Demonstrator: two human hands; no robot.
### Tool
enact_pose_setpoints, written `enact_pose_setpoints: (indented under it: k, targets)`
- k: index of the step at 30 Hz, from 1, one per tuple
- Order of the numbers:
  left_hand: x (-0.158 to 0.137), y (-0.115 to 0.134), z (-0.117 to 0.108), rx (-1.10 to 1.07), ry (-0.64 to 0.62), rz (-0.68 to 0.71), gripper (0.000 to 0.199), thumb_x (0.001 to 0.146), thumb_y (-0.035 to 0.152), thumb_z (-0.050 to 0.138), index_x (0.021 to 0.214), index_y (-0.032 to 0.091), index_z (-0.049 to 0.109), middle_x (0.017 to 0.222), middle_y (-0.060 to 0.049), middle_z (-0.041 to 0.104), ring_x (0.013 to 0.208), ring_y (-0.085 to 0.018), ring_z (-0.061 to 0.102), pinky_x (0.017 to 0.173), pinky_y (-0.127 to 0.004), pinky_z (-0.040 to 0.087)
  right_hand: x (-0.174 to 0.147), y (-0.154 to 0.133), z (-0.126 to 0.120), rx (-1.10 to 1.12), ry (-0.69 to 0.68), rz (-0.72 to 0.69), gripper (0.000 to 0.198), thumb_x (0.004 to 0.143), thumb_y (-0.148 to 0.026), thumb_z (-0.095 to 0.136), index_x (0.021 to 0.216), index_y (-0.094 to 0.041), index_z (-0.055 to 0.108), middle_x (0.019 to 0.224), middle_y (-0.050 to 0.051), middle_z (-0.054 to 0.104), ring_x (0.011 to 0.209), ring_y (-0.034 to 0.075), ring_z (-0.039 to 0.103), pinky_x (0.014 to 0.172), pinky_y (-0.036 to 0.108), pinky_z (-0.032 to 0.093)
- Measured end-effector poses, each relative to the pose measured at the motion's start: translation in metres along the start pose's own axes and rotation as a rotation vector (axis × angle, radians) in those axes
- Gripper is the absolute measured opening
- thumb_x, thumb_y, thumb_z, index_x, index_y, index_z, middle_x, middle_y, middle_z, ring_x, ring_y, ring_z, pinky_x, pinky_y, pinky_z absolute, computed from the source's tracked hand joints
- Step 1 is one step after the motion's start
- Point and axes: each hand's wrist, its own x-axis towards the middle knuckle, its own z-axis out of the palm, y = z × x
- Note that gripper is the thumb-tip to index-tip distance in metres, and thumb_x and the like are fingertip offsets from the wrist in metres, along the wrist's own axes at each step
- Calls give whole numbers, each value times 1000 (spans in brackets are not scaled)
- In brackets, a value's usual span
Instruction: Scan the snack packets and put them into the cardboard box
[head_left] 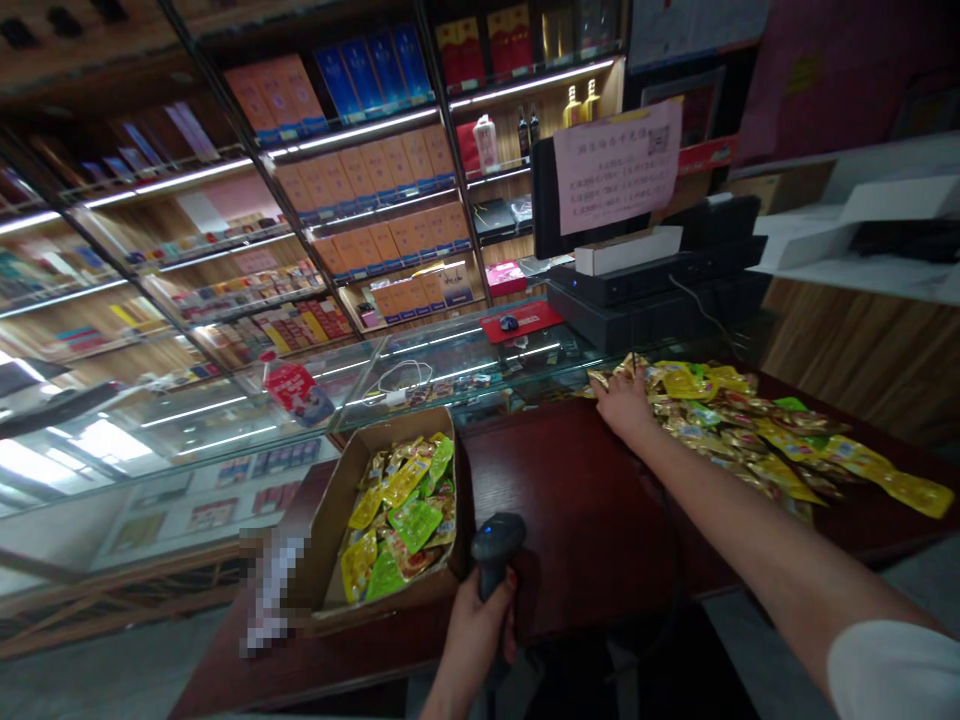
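Observation:
My left hand (476, 625) is wrapped around the handle of a dark barcode scanner (499, 545), whose head shows a small blue light. Beside it on the left stands an open cardboard box (326, 530) holding several yellow, green and gold snack packets (409, 480). Across the table, my right hand (626, 400) is at the far left edge of a spread pile of similar snack packets (720, 430). Its fingers are curled over a gold snack packet (634, 362), partly hidden by the hand.
The dark red tabletop (562, 500) lies between box and pile. Behind it are a glass display counter (442, 350), a mouse (509, 323) on a red mat (536, 318), and a monitor (547, 200) with a paper notice (619, 160). A red carton (296, 388) stands on the glass.

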Motion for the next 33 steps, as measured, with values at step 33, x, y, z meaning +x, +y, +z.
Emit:
enact_pose_setpoints:
  k: [33]
  targets:
    - [-7,5,-1,-10,-70,36,40,77,54,68,88,18,57,48,8,52,30,-9,46,31,-18,36,-107,-98,-27,570,179,-3,37,93,-15,50,122,-29,69,141,11,55,127,31,48,107,52,35]
